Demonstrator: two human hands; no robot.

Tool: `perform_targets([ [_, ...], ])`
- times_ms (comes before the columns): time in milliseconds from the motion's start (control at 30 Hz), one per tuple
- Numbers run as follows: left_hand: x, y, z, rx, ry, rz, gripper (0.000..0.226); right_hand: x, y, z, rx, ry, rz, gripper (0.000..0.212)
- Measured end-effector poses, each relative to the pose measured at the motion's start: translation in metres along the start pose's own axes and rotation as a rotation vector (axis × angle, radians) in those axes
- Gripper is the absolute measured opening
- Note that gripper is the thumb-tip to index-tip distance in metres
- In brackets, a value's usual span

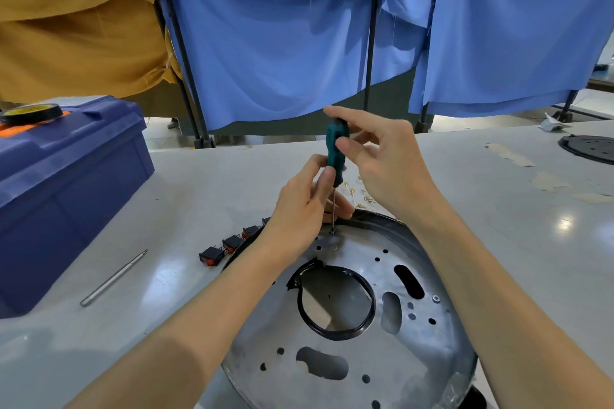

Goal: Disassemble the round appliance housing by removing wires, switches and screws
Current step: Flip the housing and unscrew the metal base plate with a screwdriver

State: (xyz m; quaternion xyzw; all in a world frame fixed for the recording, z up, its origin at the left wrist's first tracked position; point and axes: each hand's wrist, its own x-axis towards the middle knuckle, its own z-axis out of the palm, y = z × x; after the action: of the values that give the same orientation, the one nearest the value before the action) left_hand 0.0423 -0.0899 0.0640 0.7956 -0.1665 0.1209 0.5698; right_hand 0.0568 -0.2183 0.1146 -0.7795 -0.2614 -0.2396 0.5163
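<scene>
**Tip down, view partly blocked**

I can barely make out the screw [331,232] under the tip. The left grip [305,209] hides the rim there. The round housing [398,359], low centre, is cut off at the bottom edge. Both grips pinch the green screwdriver [335,149], with the right grip [382,159] on top. Grey tabletop [199,183], blue curtains [282,43] behind.

No readable text, tape roll [31,113] perhaps printed

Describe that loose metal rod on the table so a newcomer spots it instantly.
Start at the big blue toolbox at the left. Beside it lies a thin silver rod. Unlike the black switches nearby, it is long, bare metal.
</scene>
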Motion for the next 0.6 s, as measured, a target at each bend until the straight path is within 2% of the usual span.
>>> perform_targets([
  [167, 0.0001, -0.0018, -0.001, 0.03, 0.018, -0.01, 0.023, -0.0027, -0.002, 0.0039, 0.024, -0.038, 0.011, 0.028],
  [300, -0.0001, -0.0025, -0.0006, 0.009, 0.02, -0.044, 0.023, -0.0014, -0.0011, 0.0024, -0.018, 0.015, -0.006, 0.038],
  [400, -0.0006, -0.0019, -0.0003, 0.032, 0.007, -0.031, 0.021, -0.0007, -0.0008, 0.0019, -0.011, -0.015, -0.005, 0.045],
  [533, -0.0006, -0.0014, -0.0011, 0.036, 0.01, -0.025, 0.022, -0.002, 0.0003, 0.0046, 0.024, -0.053, 0.004, 0.03],
  [600, -0.0009, -0.001, -0.0008, 0.027, 0.019, -0.035, 0.024, -0.0021, 0.0005, 0.0053, 0.019, -0.03, -0.003, 0.03],
])
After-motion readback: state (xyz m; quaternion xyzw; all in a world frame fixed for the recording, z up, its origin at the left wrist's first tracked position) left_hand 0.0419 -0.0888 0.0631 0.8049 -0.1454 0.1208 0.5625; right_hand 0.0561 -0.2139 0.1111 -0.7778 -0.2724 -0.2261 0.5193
